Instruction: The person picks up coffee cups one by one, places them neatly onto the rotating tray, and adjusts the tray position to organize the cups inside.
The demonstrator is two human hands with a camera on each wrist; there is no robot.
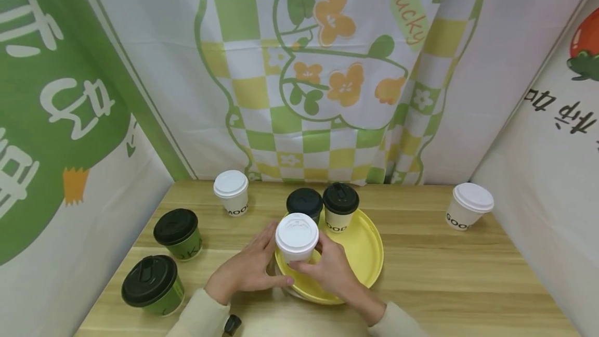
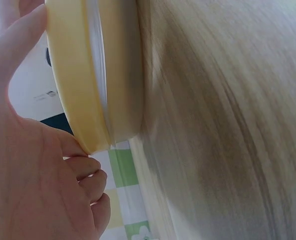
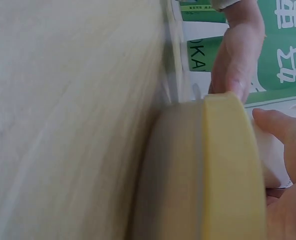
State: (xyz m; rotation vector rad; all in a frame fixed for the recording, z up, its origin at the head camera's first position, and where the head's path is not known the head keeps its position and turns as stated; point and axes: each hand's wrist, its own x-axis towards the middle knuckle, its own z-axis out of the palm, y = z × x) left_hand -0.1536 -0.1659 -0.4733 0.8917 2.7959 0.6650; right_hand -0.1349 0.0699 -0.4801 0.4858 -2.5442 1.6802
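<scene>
White cup sits gripped in the right hand, left hand spread against tray.

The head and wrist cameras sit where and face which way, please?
Head: worn on the head, facing forward and down at the yellow tray and table; left hand, right hand and sleeves show.
Left wrist: worn there, facing tray's rim and table; mostly left hand shows.
Right wrist: worn there, facing tray's rim and table; both hands and a sleeve show.
Head and right wrist share both hands and tray.
</scene>
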